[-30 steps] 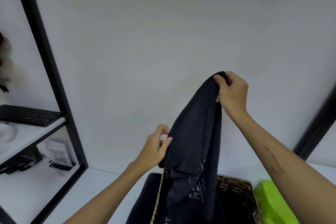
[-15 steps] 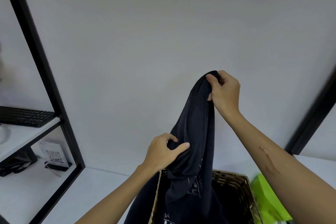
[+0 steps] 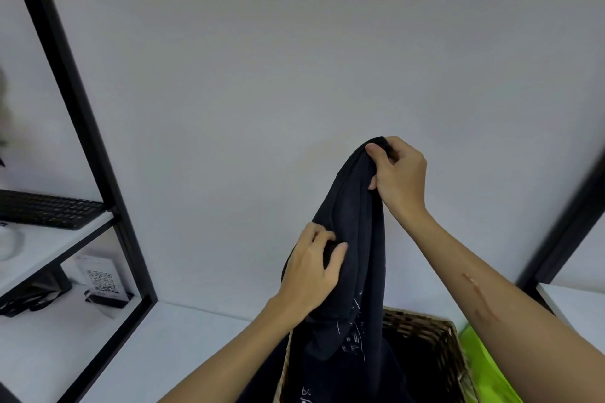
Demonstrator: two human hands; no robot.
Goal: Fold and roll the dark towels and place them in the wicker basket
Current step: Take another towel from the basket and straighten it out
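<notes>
Two hands [image 3: 311, 275] [image 3: 397, 173] pinch limp dark towel [image 3: 353, 239] above woven basket [image 3: 422, 334].

A black keyboard [image 3: 49, 209] is seen on a white shelf [image 3: 62, 240] at nine o'clock; a QR-code card [image 3: 100, 280] is stood below it; a green object [image 3: 484, 366] is glimpsed at five o'clock.

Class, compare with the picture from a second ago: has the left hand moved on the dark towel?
Yes. The left hand has moved rightward into the dark towel and now grips a fold above the wicker basket.
</notes>
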